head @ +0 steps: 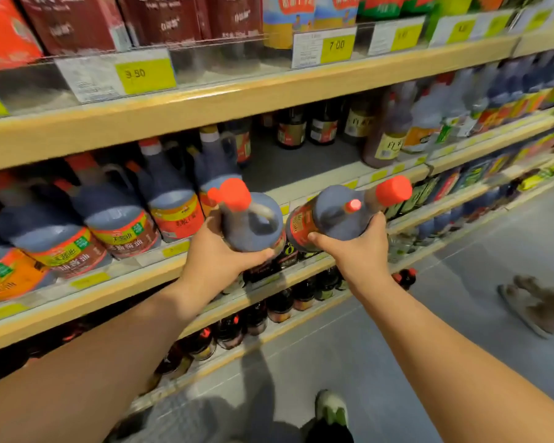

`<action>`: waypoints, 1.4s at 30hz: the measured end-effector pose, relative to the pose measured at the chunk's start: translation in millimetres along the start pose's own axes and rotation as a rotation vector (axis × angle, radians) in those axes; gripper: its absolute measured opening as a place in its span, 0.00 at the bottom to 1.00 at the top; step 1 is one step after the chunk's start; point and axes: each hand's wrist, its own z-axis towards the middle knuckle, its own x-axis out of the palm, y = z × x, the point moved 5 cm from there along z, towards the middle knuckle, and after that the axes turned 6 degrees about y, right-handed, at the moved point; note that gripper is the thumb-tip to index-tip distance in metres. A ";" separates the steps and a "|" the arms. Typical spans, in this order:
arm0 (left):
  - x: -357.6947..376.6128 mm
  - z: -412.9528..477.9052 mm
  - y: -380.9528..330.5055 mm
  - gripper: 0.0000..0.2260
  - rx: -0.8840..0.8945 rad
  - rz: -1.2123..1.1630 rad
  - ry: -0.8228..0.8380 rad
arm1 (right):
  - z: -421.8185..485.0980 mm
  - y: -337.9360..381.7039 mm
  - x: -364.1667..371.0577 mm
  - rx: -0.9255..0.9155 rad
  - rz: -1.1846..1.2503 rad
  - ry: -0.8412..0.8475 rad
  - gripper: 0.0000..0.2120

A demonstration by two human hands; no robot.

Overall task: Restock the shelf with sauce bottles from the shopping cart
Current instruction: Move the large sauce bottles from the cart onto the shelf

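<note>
I hold two big dark sauce jugs with red caps in front of the shelf. My left hand [219,251] grips the left jug [250,223] from below, upright, its handle toward me. My right hand [354,247] grips the right jug [336,215], which tilts to the right; a smaller red-capped bottle [352,206] seems attached to it. Both jugs hover at the front edge of the middle shelf [320,183], before a bare gap between a row of similar jugs [170,199] on the left and other bottles [387,135] on the right. The shopping cart is out of sight.
The shelf above [205,97] carries cartons and yellow price tags [144,75]. Lower shelves hold small dark bottles [279,305]. A grey floor aisle runs on the right, with another person's sandalled foot [525,308] there. My own shoe [331,410] shows at the bottom.
</note>
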 end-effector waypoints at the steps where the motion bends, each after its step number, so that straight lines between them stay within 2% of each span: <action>1: 12.2 5.8 -0.1 0.32 -0.020 -0.017 -0.032 | 14.9 -1.4 -7.1 -0.013 -0.019 0.025 0.40; 5: 48.9 23.0 -3.3 0.29 -0.067 -0.047 -0.119 | 53.8 2.2 -26.9 -0.078 -0.005 0.111 0.36; 7: 67.1 33.1 -9.1 0.24 -0.128 -0.124 -0.178 | 74.2 3.8 -35.0 -0.107 0.015 0.157 0.36; 9: 76.0 42.0 -15.7 0.21 -0.183 -0.082 -0.239 | 90.4 4.2 -38.1 -0.118 0.036 0.161 0.38; 11: 84.2 52.6 -19.1 0.23 -0.138 -0.033 -0.273 | 106.6 3.3 -38.6 -0.119 0.057 0.154 0.39; 13: 89.4 60.2 -22.5 0.33 -0.041 0.052 -0.338 | 121.4 1.0 -36.0 -0.121 0.063 0.147 0.38; 14: 91.4 62.7 -23.7 0.34 -0.004 0.100 -0.376 | 128.1 -1.0 -33.5 -0.127 0.067 0.153 0.38; 18: 92.3 76.4 -22.8 0.32 0.050 0.157 -0.483 | 150.9 -7.4 -21.6 -0.179 0.034 0.193 0.36; 22: 90.7 98.3 -9.7 0.33 0.050 0.186 -0.443 | 169.8 -14.8 -15.2 -0.201 0.053 0.189 0.36; 27: 96.9 121.6 7.2 0.32 -0.059 0.139 -0.366 | 185.6 -29.5 -4.4 -0.235 -0.012 0.222 0.36; 31: 100.2 122.9 20.1 0.36 -0.103 0.090 -0.414 | 192.7 -39.5 3.7 -0.250 -0.028 0.257 0.40; 34: 97.6 131.2 22.1 0.38 -0.127 0.021 -0.457 | 197.7 -39.8 8.4 -0.269 -0.007 0.281 0.34; 36: 96.6 138.9 25.3 0.41 -0.154 -0.029 -0.463 | 203.9 -41.3 13.0 -0.247 0.001 0.286 0.33; 40: 93.0 152.0 34.7 0.45 -0.162 -0.106 -0.489 | 212.8 -42.3 25.1 -0.149 0.021 0.305 0.46; 42: 94.1 154.0 37.1 0.43 -0.148 -0.085 -0.500 | 218.2 -42.1 31.3 -0.147 -0.027 0.313 0.42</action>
